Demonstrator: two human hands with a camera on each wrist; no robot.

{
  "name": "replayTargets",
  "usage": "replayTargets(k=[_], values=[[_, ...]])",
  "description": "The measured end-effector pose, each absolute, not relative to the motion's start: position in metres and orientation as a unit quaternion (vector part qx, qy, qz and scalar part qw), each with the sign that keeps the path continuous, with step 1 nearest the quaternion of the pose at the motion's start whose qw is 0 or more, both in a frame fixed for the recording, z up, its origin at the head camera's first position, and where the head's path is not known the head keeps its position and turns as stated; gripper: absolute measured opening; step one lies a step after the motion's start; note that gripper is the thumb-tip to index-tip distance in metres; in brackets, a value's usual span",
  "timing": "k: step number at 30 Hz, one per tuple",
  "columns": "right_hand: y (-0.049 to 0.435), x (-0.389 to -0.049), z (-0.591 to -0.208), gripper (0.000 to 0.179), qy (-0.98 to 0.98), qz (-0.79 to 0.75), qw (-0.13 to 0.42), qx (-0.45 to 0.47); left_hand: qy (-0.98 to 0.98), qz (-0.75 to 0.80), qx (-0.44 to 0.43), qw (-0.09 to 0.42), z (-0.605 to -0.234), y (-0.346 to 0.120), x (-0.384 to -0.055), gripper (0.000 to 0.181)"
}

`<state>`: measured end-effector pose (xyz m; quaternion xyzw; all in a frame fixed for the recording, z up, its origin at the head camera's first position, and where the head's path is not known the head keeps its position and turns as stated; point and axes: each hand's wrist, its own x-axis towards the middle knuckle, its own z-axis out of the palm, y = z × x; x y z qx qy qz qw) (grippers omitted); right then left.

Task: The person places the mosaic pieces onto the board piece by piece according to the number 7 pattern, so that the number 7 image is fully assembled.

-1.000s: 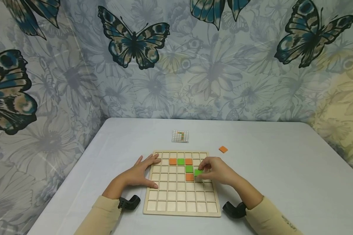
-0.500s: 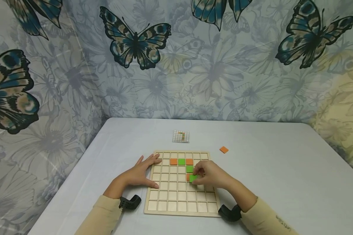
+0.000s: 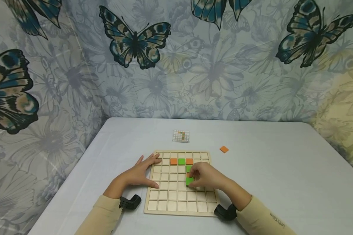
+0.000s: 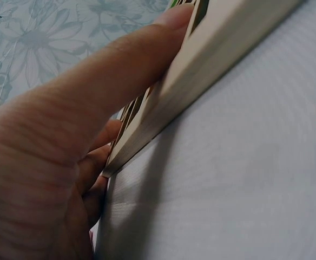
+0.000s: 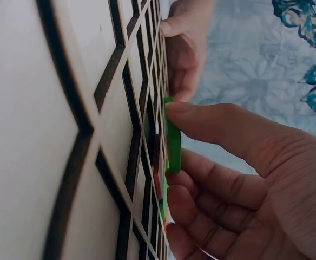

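Observation:
A wooden grid board (image 3: 167,206) lies on the table between both hands. My right hand (image 3: 209,176) pinches a green square tile (image 3: 189,181) between thumb and fingers over the board, just below an orange tile (image 3: 188,175) it partly hides. In the right wrist view the held green tile (image 5: 173,143) stands edge-on, close to the grid. My left hand (image 3: 136,173) rests on the board's left edge, fingers spread; the left wrist view shows its thumb (image 4: 120,70) lying over the wooden rim (image 4: 163,103). A row of orange, green and orange tiles sits near the board's top, with another green tile (image 3: 188,168) under its right end.
A loose orange tile (image 3: 224,149) lies on the white table beyond the board's upper right corner. Behind the board lies a small card (image 3: 180,136) printed with a coloured grid pattern. A butterfly-patterned backdrop (image 3: 211,75) stands behind the table.
My right hand has carried the green tile left and toward me, from right of the tile column to just below the orange tile. My left hand has stayed on the board's edge.

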<state>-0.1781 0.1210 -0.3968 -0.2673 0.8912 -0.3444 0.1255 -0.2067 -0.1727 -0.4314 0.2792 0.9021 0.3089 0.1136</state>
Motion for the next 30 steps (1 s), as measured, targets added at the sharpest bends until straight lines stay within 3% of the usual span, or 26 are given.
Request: replayTargets(k=[30], values=[[0.1222, -0.1759, -0.3990, 0.021, 0.889, -0.315, 0.137, -0.302, 0.897, 0.316, 0.290, 0.107, -0.4317, -0.1719, -0.2070, 0.096]])
